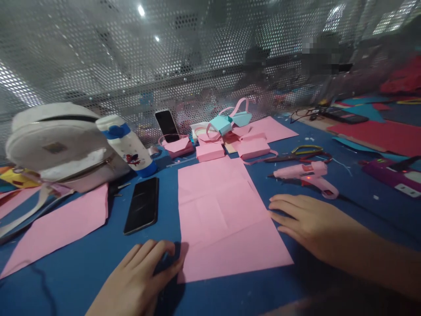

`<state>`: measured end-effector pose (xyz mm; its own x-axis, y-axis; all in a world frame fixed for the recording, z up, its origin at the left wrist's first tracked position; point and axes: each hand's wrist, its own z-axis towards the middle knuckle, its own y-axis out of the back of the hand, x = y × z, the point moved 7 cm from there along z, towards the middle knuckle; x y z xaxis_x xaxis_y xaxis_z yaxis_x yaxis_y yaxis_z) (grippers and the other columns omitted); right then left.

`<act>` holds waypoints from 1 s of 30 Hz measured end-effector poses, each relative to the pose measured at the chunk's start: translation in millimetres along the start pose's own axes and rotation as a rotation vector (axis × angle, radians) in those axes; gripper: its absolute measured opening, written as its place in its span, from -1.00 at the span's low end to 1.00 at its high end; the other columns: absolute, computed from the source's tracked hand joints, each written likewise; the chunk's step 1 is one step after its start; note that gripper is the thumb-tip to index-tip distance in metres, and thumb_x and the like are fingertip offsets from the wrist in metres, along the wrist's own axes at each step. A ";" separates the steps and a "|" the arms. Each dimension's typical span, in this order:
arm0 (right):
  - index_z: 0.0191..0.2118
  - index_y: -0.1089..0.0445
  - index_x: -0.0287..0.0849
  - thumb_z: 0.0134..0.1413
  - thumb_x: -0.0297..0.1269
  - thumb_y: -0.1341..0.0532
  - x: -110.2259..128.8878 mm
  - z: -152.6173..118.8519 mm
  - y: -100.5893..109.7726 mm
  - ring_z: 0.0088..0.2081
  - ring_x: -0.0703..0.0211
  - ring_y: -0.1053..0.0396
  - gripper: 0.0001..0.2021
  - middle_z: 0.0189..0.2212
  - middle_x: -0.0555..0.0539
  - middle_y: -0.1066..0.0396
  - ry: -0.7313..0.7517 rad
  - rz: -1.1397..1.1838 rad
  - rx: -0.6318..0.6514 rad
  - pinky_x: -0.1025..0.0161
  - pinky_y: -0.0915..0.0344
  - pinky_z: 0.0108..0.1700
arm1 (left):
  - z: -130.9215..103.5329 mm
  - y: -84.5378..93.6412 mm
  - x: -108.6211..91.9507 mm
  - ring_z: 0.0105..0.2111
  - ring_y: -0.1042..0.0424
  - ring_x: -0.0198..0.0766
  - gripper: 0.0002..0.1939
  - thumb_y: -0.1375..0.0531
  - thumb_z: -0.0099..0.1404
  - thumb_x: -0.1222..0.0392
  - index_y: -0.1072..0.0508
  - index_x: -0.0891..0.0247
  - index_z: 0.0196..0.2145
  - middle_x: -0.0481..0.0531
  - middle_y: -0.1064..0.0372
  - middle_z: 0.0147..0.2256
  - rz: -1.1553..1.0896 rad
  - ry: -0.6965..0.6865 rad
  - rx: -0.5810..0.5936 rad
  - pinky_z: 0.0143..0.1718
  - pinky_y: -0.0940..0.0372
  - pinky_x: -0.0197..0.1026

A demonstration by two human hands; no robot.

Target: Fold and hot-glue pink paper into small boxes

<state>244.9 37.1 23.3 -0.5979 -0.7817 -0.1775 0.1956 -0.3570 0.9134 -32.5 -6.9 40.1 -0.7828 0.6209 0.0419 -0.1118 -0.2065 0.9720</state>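
A sheet of pink paper (217, 228) with visible crease lines lies flat in the middle of the blue table. My left hand (140, 274) is at its lower left edge, the fingers bent and apart, the thumb tip by the paper's margin. Along the right edge, my right hand (305, 221) rests with fingers stretched out, fingertips at the paper's side. Neither hand grips anything. Just beyond my right hand lies a pink glue gun (304, 173) with a small red light lit. A black phone (142, 205) lies left of the sheet.
Small folded paper bags, pink (253, 147) and light blue (221, 124), stand behind the sheet. A white bottle (128, 147), a pale backpack (59, 140) and more pink paper (62, 226) are left. Scissors (296, 156) and a purple power strip (391, 175) lie right. A perforated metal panel (131, 57) borders the back.
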 end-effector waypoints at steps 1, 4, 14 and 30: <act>-0.22 -0.50 -0.27 0.31 -0.42 -0.04 1.1 -0.7 -0.3 -0.19 -0.03 -0.40 -0.74 -0.23 -0.24 -0.49 -0.001 -0.009 -0.003 0.10 -0.31 -0.22 | 3.8 2.1 -0.8 -0.24 -0.37 -0.13 -0.45 0.02 0.16 0.47 -0.54 0.05 -0.04 0.09 -0.44 -0.15 -0.031 0.009 0.018 -0.24 -0.29 -0.15; -0.26 -0.50 -0.26 0.31 -0.45 0.01 1.8 -1.5 4.2 -0.25 0.01 -0.41 -0.69 -0.24 -0.22 -0.50 -0.025 -0.029 -0.027 0.13 -0.30 -0.25 | 22.8 5.4 -4.2 -0.20 -0.39 -0.14 -0.54 0.04 0.18 0.49 -0.56 0.12 -0.22 0.08 -0.43 -0.15 -0.127 0.029 0.055 -0.21 -0.30 -0.15; -0.14 -0.46 -0.20 0.15 -0.57 -0.07 -4.3 10.9 16.6 -0.24 0.09 -0.44 -0.72 -0.25 -0.14 -0.52 -0.179 0.118 -0.035 0.19 -0.36 -0.18 | 128.1 -42.8 -49.8 -0.34 -0.39 -0.18 -0.92 -0.24 0.27 0.22 -0.38 0.24 -0.31 0.00 -0.42 -0.33 -0.341 0.035 0.250 -0.34 -0.23 -0.22; -0.34 -0.38 -0.19 0.22 -0.07 -0.20 -39.6 70.0 51.9 -0.31 0.19 -0.34 -0.73 -0.39 0.01 -0.38 -0.446 1.286 -0.189 0.29 -0.26 -0.24 | 108.9 35.7 -34.2 -0.53 -0.09 -0.45 -0.66 -0.25 0.30 -0.02 -0.29 0.26 -0.43 -0.17 -0.14 -0.51 -1.390 0.258 0.050 -0.51 -0.03 -0.41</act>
<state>224.4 85.4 103.3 -0.1067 -0.3952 0.9124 0.8769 0.3952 0.2737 56.9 46.9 98.5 -0.1431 0.1381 -0.9800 -0.8562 0.4795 0.1926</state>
